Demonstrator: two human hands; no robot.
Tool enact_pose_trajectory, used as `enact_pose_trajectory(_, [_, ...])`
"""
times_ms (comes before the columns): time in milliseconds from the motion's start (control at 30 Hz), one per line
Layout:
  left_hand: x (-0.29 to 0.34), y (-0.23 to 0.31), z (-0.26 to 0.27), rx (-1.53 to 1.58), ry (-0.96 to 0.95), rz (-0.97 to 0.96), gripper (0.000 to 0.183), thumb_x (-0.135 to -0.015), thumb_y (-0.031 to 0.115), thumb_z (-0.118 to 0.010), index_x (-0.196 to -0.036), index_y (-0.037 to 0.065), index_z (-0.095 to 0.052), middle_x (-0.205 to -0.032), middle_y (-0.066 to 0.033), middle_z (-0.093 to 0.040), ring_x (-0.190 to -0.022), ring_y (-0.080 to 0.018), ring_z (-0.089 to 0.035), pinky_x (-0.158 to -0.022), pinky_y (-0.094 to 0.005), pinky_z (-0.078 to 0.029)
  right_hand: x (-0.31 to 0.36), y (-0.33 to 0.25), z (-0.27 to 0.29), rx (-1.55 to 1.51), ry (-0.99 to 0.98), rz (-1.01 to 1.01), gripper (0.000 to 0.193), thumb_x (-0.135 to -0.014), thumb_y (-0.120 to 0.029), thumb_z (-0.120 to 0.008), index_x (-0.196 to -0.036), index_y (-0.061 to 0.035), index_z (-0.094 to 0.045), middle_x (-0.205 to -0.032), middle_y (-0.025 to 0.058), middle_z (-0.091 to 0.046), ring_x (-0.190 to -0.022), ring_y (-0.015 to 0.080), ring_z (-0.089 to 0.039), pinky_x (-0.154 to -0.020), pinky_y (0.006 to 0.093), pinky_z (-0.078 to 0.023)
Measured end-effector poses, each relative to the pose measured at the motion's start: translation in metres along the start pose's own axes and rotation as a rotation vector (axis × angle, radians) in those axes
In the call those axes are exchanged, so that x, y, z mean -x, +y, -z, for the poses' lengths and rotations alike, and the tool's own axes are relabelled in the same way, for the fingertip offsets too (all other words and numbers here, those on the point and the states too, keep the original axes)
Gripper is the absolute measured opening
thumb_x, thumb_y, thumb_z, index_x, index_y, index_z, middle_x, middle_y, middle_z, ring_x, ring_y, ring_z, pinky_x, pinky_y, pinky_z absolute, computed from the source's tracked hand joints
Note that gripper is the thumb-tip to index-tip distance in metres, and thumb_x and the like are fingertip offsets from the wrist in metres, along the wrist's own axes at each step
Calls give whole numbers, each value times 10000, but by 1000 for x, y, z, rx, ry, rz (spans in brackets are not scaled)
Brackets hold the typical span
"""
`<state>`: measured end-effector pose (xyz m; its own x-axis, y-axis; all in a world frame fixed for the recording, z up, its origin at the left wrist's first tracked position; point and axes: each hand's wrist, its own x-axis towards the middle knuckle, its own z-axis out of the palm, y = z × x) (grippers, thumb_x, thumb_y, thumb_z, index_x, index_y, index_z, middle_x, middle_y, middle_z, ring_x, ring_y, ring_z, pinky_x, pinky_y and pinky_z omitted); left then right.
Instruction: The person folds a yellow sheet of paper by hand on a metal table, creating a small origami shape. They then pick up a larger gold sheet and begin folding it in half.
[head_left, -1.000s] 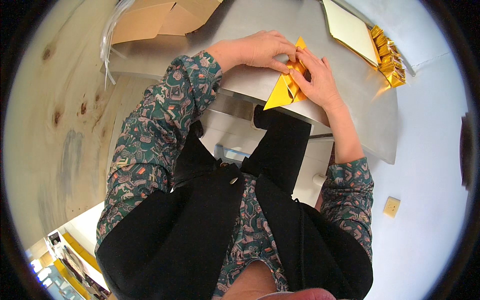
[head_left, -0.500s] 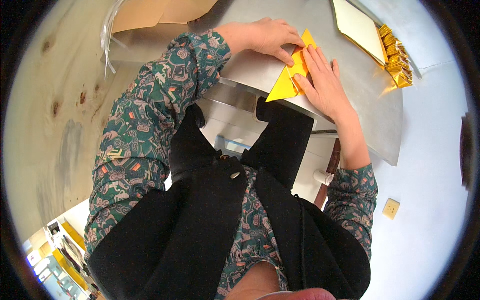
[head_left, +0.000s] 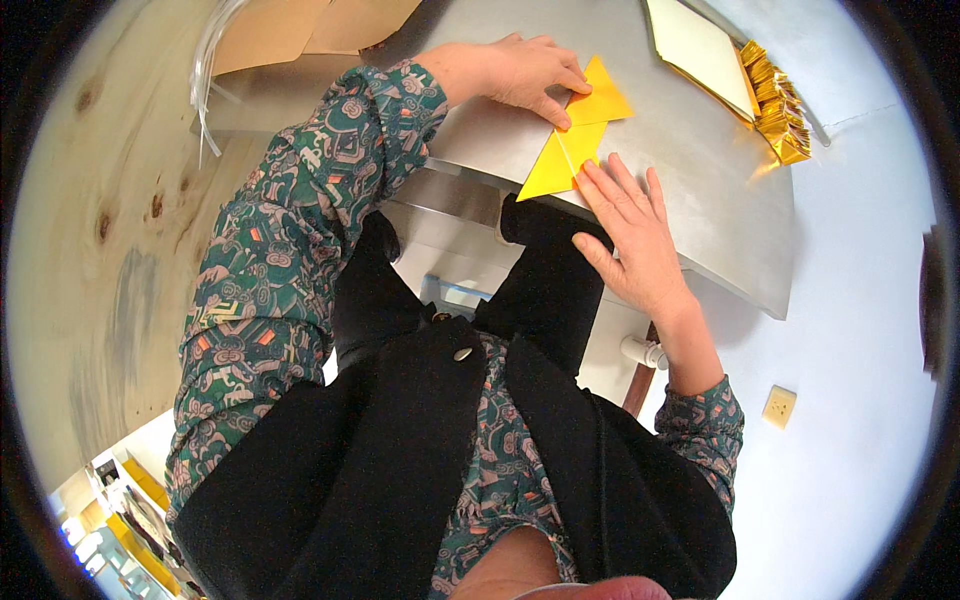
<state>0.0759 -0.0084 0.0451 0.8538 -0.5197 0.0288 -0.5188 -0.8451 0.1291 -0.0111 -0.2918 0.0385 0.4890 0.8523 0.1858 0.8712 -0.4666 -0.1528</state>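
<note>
A folded sheet of yellow paper [head_left: 575,150] lies on the grey metal table near its front edge, with pointed corners at its top and bottom ends. My left hand [head_left: 520,78] grips the paper's upper left side, the thumb and bent fingers pressed on it. My right hand [head_left: 635,235] is open, its fingers stretched out. Its fingertips touch the paper's lower right edge, while the palm hangs past the table's edge.
A stack of cream sheets [head_left: 700,55] lies at the table's far right, beside a row of folded gold paper pieces [head_left: 778,105]. Brown cardboard [head_left: 270,35] and clear plastic strips [head_left: 208,75] are at the back left. A plywood board [head_left: 110,270] stands on the left.
My right hand has slid off the paper's middle toward me, with its fingers opening out. The paper's right corner now shows uncovered. My left hand stays on the paper.
</note>
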Motion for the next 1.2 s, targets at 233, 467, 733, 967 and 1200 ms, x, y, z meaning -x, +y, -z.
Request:
enact_pose_trajectory(233, [1, 4, 6, -6, -36, 22, 680, -845, 500, -760, -1431, 197, -597, -1444, -22, -553, -1373, -293, -455, -1114, -486, -418, -27, 34, 12, -154, 166, -50, 524, -1029, -362, -507, -1452, -55, -525, -1507, 153, -516, -1456, 331, -403, -1237, 539, -194])
enact_pose_trajectory(467, [-2, 3, 9, 8, -59, -2, 653, -845, 479, -769, -1396, 162, -622, -1435, -52, -555, -1337, -311, -484, -1120, -453, -417, -78, 68, -14, 21, 94, -197, 541, -1057, -399, -422, -1474, -65, -507, -1514, 138, -515, -1456, 313, -394, -1229, 538, -217])
enact_pose_trajectory(733, [-10, -3, 7, -64, -64, -66, 666, -847, 453, -777, -1388, 120, -581, -1495, -111, -508, -1410, -358, -433, -1154, -458, -389, -75, 68, -28, 45, 74, -252, 625, -1045, -504, -426, -1523, -103, -461, -1566, 103, -467, -1500, 295, -338, -1232, 583, -173])
enact_pose_trajectory(967, [-16, -5, 3, 46, -157, 75, 724, -826, 515, -781, -1414, 170, -537, -1574, -125, -441, -1511, -348, -312, -1221, -465, -311, -69, 72, -27, -6, 42, -223, 609, -1035, -534, -447, -1552, -213, -439, -1614, 98, -402, -1531, 337, -275, -1210, 668, -97])
enact_pose_trajectory(1200, [-20, -9, -1, 98, -194, 117, 697, -833, 536, -771, -1395, 188, -546, -1601, -55, -423, -1516, -333, -307, -1234, -454, -296, -45, 48, -21, 116, 67, -151, 537, -1029, -461, -492, -1498, -200, -515, -1577, 104, -451, -1512, 373, -297, -1198, 683, -119])
